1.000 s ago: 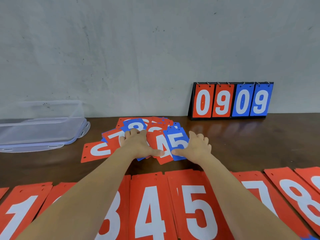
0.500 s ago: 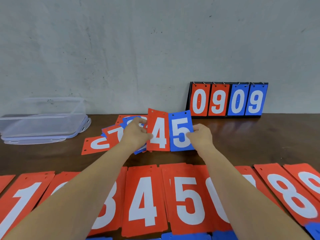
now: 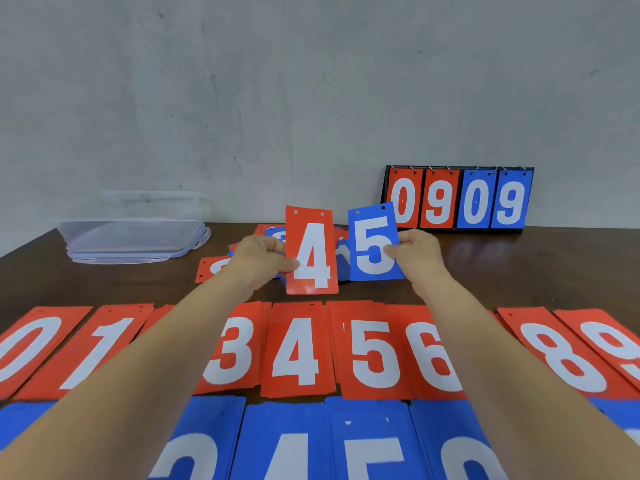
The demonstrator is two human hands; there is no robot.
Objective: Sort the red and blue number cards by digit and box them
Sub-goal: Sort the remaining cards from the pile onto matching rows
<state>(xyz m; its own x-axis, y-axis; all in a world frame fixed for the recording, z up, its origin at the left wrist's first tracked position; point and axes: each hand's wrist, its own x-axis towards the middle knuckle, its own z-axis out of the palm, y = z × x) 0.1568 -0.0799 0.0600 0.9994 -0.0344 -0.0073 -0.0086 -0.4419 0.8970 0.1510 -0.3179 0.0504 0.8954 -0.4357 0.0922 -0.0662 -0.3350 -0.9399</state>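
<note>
Sorted blue cards point(image 3: 287, 441) line the table's point(image 3: 519, 271) near edge, with sorted red cards point(image 3: 298, 351) just behind. Above them, the left hand point(image 3: 258, 261) pinches the red 4 card point(image 3: 311, 251) by its left edge; the right hand point(image 3: 419, 252) pinches the blue 5 card point(image 3: 372, 244) by its right edge. Unsorted pile point(image 3: 207, 268) beyond; clear box point(image 3: 131, 233) at the far-left corner.
</note>
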